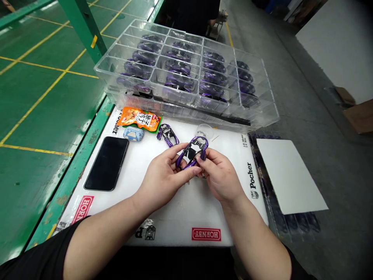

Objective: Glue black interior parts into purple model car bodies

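Both hands work on a purple cable bundle point(191, 152) with a black-and-white centre, raised on the near side of the divided tray point(112, 77). The left hand point(163, 171) curls round its lower left edge, thumb crossing beneath; the right hand point(221, 175) pinches its lower right, thumb pressed on the face. The step in hand looks like gathering or straightening the loops, and the next move probably calls for keeping both grips firm so that no strand springs loose. The clear tray has four columns of compartments, many filled with dark purple coils, apparently bagged. Just before the tray, a second bundle point(168, 135) lies on the tabletop point(171, 217), beside a clear round dish point(204, 132) whose contents are too small to tell.
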Motion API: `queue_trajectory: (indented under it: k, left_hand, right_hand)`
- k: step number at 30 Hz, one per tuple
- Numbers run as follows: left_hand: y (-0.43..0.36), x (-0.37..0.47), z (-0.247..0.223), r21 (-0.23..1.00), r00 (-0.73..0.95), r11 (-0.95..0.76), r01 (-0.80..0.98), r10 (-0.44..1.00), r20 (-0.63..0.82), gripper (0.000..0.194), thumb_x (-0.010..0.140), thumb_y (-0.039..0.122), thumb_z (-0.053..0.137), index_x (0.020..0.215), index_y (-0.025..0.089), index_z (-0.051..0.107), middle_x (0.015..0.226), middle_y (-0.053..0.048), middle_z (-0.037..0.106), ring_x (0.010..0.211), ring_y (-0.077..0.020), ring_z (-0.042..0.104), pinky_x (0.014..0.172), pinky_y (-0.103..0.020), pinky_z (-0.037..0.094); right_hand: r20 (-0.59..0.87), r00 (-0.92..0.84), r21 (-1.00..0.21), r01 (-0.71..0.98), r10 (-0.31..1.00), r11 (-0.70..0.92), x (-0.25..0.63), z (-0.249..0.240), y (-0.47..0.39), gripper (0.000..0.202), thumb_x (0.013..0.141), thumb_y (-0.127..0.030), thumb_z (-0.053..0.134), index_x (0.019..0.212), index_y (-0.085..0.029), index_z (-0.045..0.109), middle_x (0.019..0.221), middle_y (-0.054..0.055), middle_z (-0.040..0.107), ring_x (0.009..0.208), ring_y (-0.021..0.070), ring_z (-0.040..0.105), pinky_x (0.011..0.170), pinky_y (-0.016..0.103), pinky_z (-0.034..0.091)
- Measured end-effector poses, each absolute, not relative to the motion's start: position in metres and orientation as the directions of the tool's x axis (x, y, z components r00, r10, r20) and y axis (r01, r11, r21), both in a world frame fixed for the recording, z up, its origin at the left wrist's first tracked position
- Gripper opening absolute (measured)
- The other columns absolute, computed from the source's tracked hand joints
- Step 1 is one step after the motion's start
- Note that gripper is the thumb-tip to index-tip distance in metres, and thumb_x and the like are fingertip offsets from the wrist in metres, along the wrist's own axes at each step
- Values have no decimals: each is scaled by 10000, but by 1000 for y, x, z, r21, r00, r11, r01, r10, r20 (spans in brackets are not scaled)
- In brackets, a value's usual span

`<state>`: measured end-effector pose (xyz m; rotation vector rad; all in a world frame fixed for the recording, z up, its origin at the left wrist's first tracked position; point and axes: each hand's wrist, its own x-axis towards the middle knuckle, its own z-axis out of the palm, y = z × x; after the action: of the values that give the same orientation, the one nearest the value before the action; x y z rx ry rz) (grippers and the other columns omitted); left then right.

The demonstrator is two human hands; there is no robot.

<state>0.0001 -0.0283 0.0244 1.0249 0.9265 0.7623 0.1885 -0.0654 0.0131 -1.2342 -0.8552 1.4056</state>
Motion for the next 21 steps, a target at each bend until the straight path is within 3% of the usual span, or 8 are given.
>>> queue_trajectory:
  k: [5, 13, 18, 21]
  left_hand:
    - [-26, -1, 26, 922, 421, 366, -124, 861, -285, 839, 831, 394, 1062, 1568, 189, 718, 923, 21, 709, 729, -144, 661, 691, -302, 568]
    - [-19, -1, 19, 859, 440, 436, -268, 849, -294, 759, 869, 402, 1057, 1510, 160, 729, 878, 31, 680, 672, -102, 621, 663, -254, 535]
    - [-22, -1, 20, 902, 438, 357, -244, 870, -226, 673, 914, 344, 1015, 1506, 205, 727, 928, 31, 653, 743, -113, 609, 679, -251, 535]
    - [-25, -2, 23, 944, 454, 279, -178, 874, -173, 616, 943, 305, 974, 1499, 209, 728, 932, 27, 652, 798, -135, 622, 724, -269, 540]
  right_hand:
    - [-214, 73, -950, -250, 974, -190, 188, 13, -65, 304, 1006, -486, 909, 921, -229, 771, 788, -17, 637, 715, 159, 506, 673, 309, 411]
    - [-165, 77, -968, -203, 983, -146, 194, 14, -64, 235, 1056, -480, 854, 1067, -245, 851, 852, 5, 710, 752, 173, 602, 673, 304, 487]
    - [-173, 106, -948, -288, 979, -137, 195, 19, -63, 365, 1057, -581, 808, 993, -223, 830, 894, 44, 725, 798, 202, 642, 663, 311, 512]
    - [-137, 138, -965, -242, 981, -101, 196, 18, -63, 465, 1083, -657, 811, 930, -218, 806, 843, 31, 701, 747, 178, 603, 662, 309, 485]
